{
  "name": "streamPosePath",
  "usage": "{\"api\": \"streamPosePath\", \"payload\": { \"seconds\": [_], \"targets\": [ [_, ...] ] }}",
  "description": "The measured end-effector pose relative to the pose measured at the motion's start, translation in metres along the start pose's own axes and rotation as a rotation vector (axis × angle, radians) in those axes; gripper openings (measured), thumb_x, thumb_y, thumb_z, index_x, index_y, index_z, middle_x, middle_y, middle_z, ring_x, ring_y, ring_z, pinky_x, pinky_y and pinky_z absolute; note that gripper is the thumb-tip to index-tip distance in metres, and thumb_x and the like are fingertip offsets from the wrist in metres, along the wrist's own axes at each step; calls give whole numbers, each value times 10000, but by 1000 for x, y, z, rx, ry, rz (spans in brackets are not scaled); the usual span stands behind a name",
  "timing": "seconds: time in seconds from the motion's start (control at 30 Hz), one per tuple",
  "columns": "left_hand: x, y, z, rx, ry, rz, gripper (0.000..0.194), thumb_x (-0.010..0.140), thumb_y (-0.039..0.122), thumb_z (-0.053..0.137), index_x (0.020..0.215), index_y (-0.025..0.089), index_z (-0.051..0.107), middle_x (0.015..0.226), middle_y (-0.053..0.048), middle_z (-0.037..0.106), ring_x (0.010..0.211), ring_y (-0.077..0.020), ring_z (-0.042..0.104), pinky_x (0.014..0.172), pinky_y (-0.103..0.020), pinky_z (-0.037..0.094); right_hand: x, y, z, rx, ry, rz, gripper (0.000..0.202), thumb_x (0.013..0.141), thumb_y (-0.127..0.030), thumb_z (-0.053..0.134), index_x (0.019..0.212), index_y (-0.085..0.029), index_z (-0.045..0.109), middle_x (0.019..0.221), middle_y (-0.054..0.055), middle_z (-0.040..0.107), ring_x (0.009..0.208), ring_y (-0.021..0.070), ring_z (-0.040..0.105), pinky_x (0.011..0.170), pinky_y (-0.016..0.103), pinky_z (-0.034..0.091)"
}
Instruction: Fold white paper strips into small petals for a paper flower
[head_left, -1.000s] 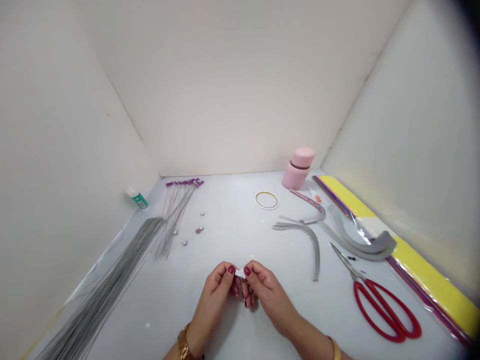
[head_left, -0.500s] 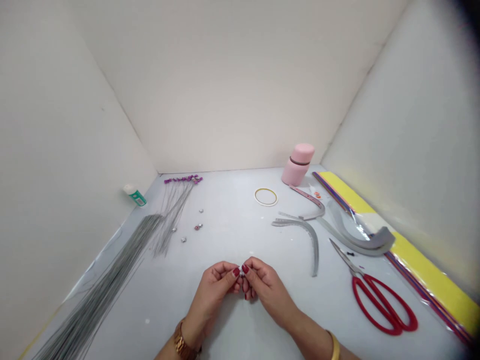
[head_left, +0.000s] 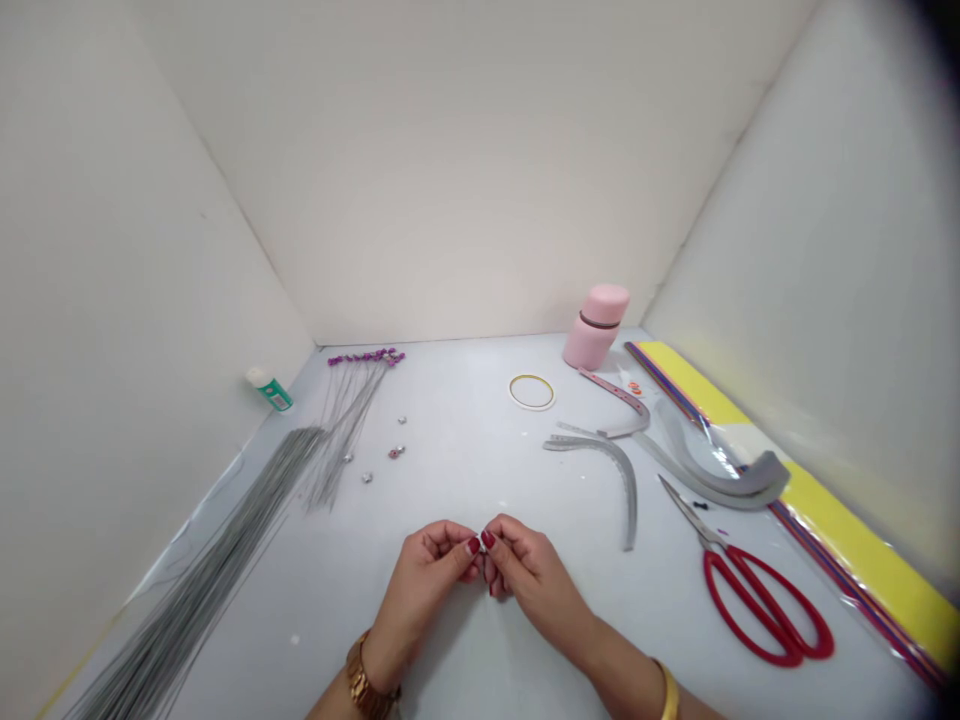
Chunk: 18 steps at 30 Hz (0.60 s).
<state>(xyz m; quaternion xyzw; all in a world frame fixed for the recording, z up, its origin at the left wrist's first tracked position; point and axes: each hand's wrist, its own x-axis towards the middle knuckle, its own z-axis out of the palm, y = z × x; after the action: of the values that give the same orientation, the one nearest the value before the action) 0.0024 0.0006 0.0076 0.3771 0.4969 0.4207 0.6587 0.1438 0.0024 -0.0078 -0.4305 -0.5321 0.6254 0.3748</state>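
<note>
Close together near the front of the table, my left hand [head_left: 441,566] and my right hand [head_left: 521,563] pinch with thumb and forefinger. Between the thumb tips a tiny pale piece shows; most of it is covered by the fingers, and its kind cannot be made out. Beyond my left hand lie several small silvery folded pieces [head_left: 367,478] on the white table, one of them with a reddish centre [head_left: 394,454]. Grey paper strips [head_left: 619,470], curved and fanned at one end, are to the far right of my right hand.
Red-handled scissors [head_left: 757,600] lie at right, beside a curled grey strip bundle [head_left: 735,490] and packed coloured paper [head_left: 847,510]. A pink bottle [head_left: 592,335] and tape roll [head_left: 532,393] stand farther back. Grey wires [head_left: 217,560], purple-tipped stems [head_left: 360,385] and a green-white tube [head_left: 271,390] are left.
Both hands stay almost in place, still pinching at the same spot. The right thumb has shifted slightly toward the left one. Nothing on the table has visibly moved.
</note>
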Motion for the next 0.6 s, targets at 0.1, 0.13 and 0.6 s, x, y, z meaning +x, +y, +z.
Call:
{"api": "streamPosePath", "payload": {
  "seconds": [0.1,0.13,0.6],
  "targets": [
    [1,1,1,8,-9,0,137,698,242,657,648,115,640,512,8,590,501,-97,518,528,-203,392,0,-2,0,33,-13,26,307,864,-414,406,700,-167,483,542,-37,512,443,72,460,447,187,350],
    [1,1,1,10,-12,1,137,696,244,659,652,115,642,512,8,590,501,-99,519,530,-206,394,1,-2,0,42,-16,34,314,866,-421,398,700,-167,478,539,-37,513,437,71,458,442,186,347],
    [0,1,1,48,23,15,138,670,250,672,635,118,654,502,4,605,490,-109,520,523,-217,389,1,0,0,59,-7,48,320,857,-440,408,699,-170,476,528,-46,497,429,71,447,443,187,339]
  ]
}}
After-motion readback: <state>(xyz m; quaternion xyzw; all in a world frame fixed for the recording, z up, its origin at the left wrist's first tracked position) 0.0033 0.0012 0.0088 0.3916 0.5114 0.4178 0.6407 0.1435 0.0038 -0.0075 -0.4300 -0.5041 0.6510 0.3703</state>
